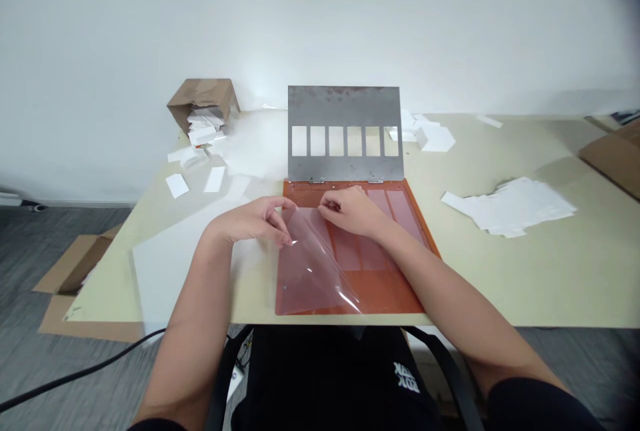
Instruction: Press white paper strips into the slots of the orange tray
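Left hand [247, 221] pinches lifted edge of clear plastic film [313, 264], film curling up over orange hinged board [395, 294]. Right hand [353, 211] apart from left, fingertips at film's top edge on board, grip unclear. Steel stencil plate [345, 108] with six windows stands hinged behind board. White cards [507, 204] lie on surface [500, 284] right of board.

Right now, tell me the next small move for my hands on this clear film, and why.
I'd probably lower the clear film flat with the left hand, while the right hand pins its upper edge. The left hand seems to pinch the film's curled side, which bows up off the orange mat, and the right hand already sits at the top, where it can stop the sheet sliding.
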`<move>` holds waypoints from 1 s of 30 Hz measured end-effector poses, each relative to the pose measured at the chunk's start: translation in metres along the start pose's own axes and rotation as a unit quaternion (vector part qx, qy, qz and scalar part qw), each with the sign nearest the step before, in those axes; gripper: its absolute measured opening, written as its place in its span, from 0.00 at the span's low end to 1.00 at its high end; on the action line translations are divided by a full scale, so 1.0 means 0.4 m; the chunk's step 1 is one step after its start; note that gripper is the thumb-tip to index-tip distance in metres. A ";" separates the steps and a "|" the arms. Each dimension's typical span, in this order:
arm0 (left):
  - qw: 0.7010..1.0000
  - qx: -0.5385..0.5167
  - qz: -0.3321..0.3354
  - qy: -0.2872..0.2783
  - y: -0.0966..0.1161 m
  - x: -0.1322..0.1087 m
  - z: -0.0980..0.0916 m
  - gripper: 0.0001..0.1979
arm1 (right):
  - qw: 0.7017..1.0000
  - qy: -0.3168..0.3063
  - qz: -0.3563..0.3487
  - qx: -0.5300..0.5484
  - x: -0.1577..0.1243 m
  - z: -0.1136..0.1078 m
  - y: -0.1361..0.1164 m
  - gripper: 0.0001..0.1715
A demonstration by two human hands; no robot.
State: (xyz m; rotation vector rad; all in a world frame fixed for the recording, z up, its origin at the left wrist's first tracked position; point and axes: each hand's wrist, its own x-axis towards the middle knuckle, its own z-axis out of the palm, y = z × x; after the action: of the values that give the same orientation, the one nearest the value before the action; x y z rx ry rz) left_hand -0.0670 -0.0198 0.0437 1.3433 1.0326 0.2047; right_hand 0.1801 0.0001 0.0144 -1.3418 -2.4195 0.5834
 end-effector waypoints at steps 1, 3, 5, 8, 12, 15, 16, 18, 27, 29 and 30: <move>1.000 0.002 0.000 -0.001 -0.001 -0.001 0.000 0.36 | 1.000 0.001 0.001 0.002 0.000 0.000 0.000 0.10; 1.000 0.008 0.003 -0.002 -0.002 -0.002 -0.002 0.36 | 1.000 0.000 0.003 0.008 0.000 0.000 -0.001 0.10; 1.000 0.015 0.010 -0.005 -0.004 -0.003 -0.004 0.35 | 1.000 -0.003 0.003 0.017 0.000 0.000 -0.002 0.09; 1.000 0.016 0.018 -0.013 -0.004 -0.004 -0.006 0.34 | 1.000 -0.006 0.005 0.029 -0.001 -0.001 -0.005 0.09; 0.999 0.002 0.024 -0.029 -0.003 -0.005 -0.006 0.34 | 0.999 -0.008 0.012 0.043 -0.002 -0.002 -0.008 0.10; 0.999 -0.002 0.024 -0.037 -0.001 -0.005 -0.006 0.34 | 0.998 -0.011 0.014 0.053 -0.003 -0.004 -0.009 0.09; 0.999 -0.003 0.025 -0.037 -0.001 -0.005 -0.006 0.33 | 0.998 -0.013 0.014 0.055 -0.003 -0.004 -0.009 0.09; 0.999 -0.005 0.030 -0.039 0.000 -0.006 -0.006 0.32 | 0.998 -0.015 0.016 0.060 -0.003 -0.004 -0.010 0.08; 0.998 -0.005 0.021 -0.055 0.004 -0.006 0.000 0.30 | 0.994 -0.008 0.020 0.104 -0.005 -0.005 -0.017 0.09; 0.998 -0.009 0.019 -0.055 0.002 -0.006 -0.001 0.30 | 0.991 -0.009 0.020 0.129 -0.007 -0.004 -0.014 0.09; 0.998 -0.013 0.020 -0.054 0.000 -0.005 -0.001 0.30 | 0.989 -0.011 0.020 0.145 -0.007 -0.004 -0.011 0.09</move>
State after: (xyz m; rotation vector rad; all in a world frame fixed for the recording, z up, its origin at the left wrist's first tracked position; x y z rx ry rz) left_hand -0.0686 -0.0207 0.0448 1.3381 0.9099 0.1722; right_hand 0.1792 -0.0042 0.0179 -1.2666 -2.2224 0.9235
